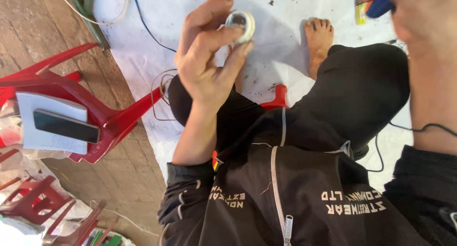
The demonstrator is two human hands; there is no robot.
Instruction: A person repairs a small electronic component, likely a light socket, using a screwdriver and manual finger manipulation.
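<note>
My left hand [209, 60] is raised over my lap and pinches a small round white fitting [241, 24] with a clear centre between thumb and fingers. My right hand [421, 22] is close to the camera at the top right, blurred, and grips a blue-handled tool [379, 7]; its tip is hidden. I wear a black zip jacket [304, 198] and black trousers [362, 89]. My bare foot [319, 39] rests on a white floor sheet [276, 50].
A red plastic chair [109, 117] lies at the left with a white notebook [47, 120] and a black phone [65, 126] on it. Thin black wires [147, 29] cross the sheet. More red chairs [33, 200] are stacked at the bottom left on the brick floor.
</note>
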